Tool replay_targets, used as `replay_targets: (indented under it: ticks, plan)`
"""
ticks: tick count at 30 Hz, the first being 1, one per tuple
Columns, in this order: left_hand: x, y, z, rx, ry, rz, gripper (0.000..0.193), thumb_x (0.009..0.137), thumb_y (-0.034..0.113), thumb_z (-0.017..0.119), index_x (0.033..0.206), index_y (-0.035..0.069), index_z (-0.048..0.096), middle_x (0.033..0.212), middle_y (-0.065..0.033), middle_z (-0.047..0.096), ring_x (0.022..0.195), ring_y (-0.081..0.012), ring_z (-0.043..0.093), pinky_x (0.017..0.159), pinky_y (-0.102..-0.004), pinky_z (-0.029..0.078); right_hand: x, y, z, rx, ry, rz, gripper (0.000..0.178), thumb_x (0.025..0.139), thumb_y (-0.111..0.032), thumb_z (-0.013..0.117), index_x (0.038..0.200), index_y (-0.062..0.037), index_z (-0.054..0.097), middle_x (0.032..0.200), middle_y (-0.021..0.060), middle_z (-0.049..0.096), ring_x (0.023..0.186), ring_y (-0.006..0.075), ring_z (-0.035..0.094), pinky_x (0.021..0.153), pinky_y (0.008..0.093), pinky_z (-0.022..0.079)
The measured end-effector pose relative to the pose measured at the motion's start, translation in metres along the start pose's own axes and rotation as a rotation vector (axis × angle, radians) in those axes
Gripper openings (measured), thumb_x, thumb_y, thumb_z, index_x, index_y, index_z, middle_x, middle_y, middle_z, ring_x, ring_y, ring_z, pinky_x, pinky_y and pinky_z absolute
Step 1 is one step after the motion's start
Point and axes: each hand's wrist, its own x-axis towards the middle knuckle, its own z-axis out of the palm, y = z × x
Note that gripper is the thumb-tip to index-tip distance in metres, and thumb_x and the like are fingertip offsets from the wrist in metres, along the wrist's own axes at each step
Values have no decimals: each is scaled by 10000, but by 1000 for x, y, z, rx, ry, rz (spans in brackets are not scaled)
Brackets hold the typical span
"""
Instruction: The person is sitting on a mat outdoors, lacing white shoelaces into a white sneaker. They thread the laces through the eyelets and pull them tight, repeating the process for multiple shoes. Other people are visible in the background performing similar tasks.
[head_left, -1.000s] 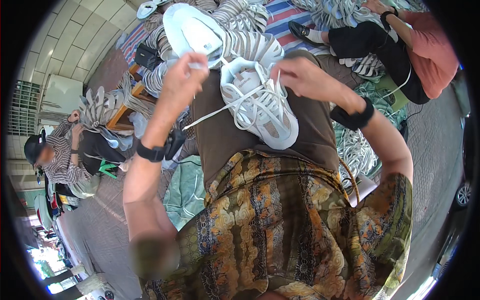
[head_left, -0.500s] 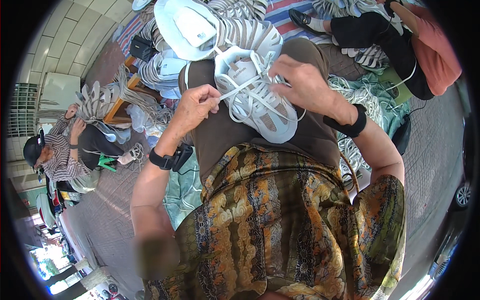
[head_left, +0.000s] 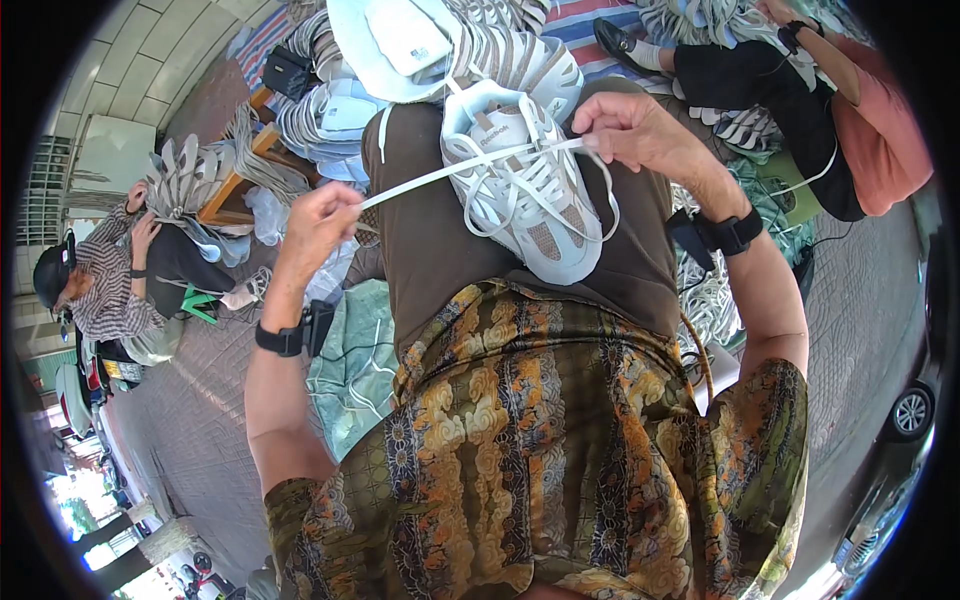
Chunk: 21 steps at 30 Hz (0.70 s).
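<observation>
A white and beige sneaker (head_left: 525, 190) lies across my lap, its toe towards me and its tongue showing at the far end. My left hand (head_left: 322, 228), well left of the shoe, is closed in a pinch on one end of its white shoelace (head_left: 420, 180). That lace runs taut from the hand across the tongue. To the right of the shoe opening, my right hand (head_left: 625, 132) pinches the other part of the lace. A loose loop hangs down past the right side of the shoe. Criss-crossed laces cover the upper.
Stacked shoe uppers (head_left: 510, 70) lie beyond my knees. A seated person in stripes (head_left: 120, 285) handles pieces on the left; another in a pink top (head_left: 880, 120) sits at far right. White laces (head_left: 705, 300) are heaped beside my right leg, and green sheeting (head_left: 350, 360) is by my left.
My left hand has moved out to the left and a little down, drawing the lace taut. My right hand has moved up and right, away from the middle of the shoe.
</observation>
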Motion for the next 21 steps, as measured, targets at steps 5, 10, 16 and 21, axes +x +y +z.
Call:
replay_targets:
  ticks: [5,10,16,21]
  plan:
    - [-29,-21,-13,-24,17,1,59,880,72,605,904,28,636,638,29,557,560,-34,500,513,-190,386,0,12,17,-966,266,-503,126,820,-61,600,943,-45,577,777,141,619,711,366,599,583,425,482]
    - [-39,-16,-1,18,-67,-11,83,891,81,602,931,19,640,642,22,569,564,-37,510,521,-195,403,22,7,34,-802,598,-454,74,864,-83,573,918,-35,554,736,135,616,653,348,602,558,388,472]
    - [-52,-41,-11,-293,-65,-107,87,875,65,593,937,9,614,622,17,531,511,-54,472,462,-210,353,31,1,43,-470,660,-398,102,922,-115,541,916,-14,548,669,173,571,594,346,568,534,371,438]
    - [-67,-52,-39,-667,-12,-121,103,859,37,572,947,-17,569,576,22,436,472,-62,394,443,-206,321,11,7,53,-625,575,-445,94,920,-101,537,915,-12,565,684,196,565,630,387,575,542,396,438]
